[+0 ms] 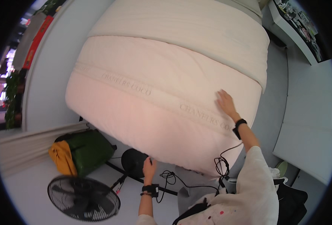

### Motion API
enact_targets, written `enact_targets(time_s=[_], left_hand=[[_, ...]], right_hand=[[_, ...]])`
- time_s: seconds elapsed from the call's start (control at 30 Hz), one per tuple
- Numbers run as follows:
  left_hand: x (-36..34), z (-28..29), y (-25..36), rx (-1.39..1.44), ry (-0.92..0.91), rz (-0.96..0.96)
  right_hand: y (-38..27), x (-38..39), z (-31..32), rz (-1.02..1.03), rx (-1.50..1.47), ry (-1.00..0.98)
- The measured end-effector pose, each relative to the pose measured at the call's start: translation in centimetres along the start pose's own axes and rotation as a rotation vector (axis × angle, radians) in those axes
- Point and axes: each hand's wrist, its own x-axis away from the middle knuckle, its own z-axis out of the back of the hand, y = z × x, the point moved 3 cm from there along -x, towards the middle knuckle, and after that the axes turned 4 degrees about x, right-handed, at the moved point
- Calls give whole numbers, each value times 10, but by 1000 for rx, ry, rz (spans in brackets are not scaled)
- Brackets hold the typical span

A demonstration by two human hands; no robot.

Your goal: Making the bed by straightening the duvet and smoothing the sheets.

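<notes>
Lengthwise, pale bedding (143, 112) points up, slightly rightward, right hand (225, 103) spread on it, left hand (149, 170) grip unclear.

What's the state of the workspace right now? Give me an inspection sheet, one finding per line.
Surface: bed, topped with bedding; a crosswise edge divides it.
Job's things: pink bed cover, mostly smooth; pale upper layer beyond the edge.
Clutter: green bag with orange cloth at its left end; black fan in front.
Grippers: bare hands; right hand spread on the cover; left hand by its near edge, contact and grip unclear.
Cables: black cable looped near the bed's foot; another bundle beside the right sleeve.
Surroundings: beige curtain and plants to the left.
</notes>
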Motion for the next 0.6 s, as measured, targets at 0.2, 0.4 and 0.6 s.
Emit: enact_targets(time_s=[0.2,0.4,0.6], left_hand=[[-76,42,-100,306,-43,719],[-121,39,-176,258,246,399],[-109,39,-74,-303,14,66]], right_hand=[[-99,-145,-63,-181,-1,11],[-231,-154,-122,-229,57,47],[-252,-20,-120,556,-261,-348]])
